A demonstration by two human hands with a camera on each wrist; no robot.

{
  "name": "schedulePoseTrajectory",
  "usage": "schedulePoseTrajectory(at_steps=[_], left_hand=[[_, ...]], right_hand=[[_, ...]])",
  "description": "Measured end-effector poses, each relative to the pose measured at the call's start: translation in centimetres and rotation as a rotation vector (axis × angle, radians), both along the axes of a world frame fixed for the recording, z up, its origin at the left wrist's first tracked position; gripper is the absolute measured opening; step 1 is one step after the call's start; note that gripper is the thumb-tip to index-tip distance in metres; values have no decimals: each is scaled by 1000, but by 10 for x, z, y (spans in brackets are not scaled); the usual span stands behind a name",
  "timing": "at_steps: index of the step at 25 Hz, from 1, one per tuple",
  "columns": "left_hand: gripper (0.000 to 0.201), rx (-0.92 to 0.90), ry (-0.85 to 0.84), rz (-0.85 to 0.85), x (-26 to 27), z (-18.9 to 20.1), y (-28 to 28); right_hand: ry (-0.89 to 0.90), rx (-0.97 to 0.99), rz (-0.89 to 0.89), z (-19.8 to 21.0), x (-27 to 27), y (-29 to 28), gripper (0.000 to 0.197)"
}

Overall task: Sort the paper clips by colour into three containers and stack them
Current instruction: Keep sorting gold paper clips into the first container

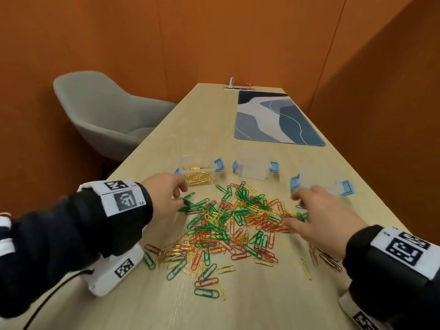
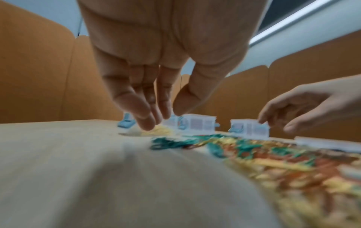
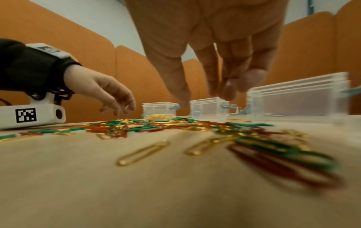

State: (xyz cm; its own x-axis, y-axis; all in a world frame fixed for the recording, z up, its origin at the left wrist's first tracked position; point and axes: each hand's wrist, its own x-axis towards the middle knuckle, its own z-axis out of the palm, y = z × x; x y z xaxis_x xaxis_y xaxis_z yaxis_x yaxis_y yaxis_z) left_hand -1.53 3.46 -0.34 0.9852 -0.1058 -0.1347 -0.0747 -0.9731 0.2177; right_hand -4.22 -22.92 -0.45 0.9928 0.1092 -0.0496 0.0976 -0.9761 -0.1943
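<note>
Paper clips (image 1: 223, 225) on wooden table (image 1: 273, 294)

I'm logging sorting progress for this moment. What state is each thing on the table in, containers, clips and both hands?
Left clear plastic container with blue latches: open, upright, holds gold clips only.
Middle clear plastic container: open, upright, looks empty.
Right clear plastic container: upright, partly hidden by the hand; contents unclear.
Mixed pile of green, red and gold paper clips: unsorted, spread on the table.
Left hand: fingers loosely curled over the pile's edge, holding nothing visible.
Right hand: fingers extended down, nothing visibly held.
</note>
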Motion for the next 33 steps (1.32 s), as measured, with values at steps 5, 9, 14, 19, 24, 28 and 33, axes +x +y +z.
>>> schedulePoseTrajectory(at_steps=[5, 9, 14, 19, 24, 28, 33], left_hand=[[32, 82, 72, -179, 10, -10, -18], [30, -60, -21, -334, 7, -8, -38], [38, -39, -67, -339, 32, -10, -58], [48, 21, 216, -398, 49, -13, -74], [33, -316, 185, -454, 22, 9, -50], [36, -11, 372, -323, -6, 35, 2], [28, 47, 537, -297, -47, 7, 14]], right_hand=[[213, -95, 35, -8, 2, 0, 51], [191, 86, 209, -3, -1, 7, 37], [94, -19, -57, -4, 9, 1, 53], [209, -5, 100, -7, 15, 9, 43], [156, 157, 183, 1, 3, 5, 39], [233, 101, 70, 13, -8, -31, 44], [434, 121, 35, 11, -12, -43, 37]])
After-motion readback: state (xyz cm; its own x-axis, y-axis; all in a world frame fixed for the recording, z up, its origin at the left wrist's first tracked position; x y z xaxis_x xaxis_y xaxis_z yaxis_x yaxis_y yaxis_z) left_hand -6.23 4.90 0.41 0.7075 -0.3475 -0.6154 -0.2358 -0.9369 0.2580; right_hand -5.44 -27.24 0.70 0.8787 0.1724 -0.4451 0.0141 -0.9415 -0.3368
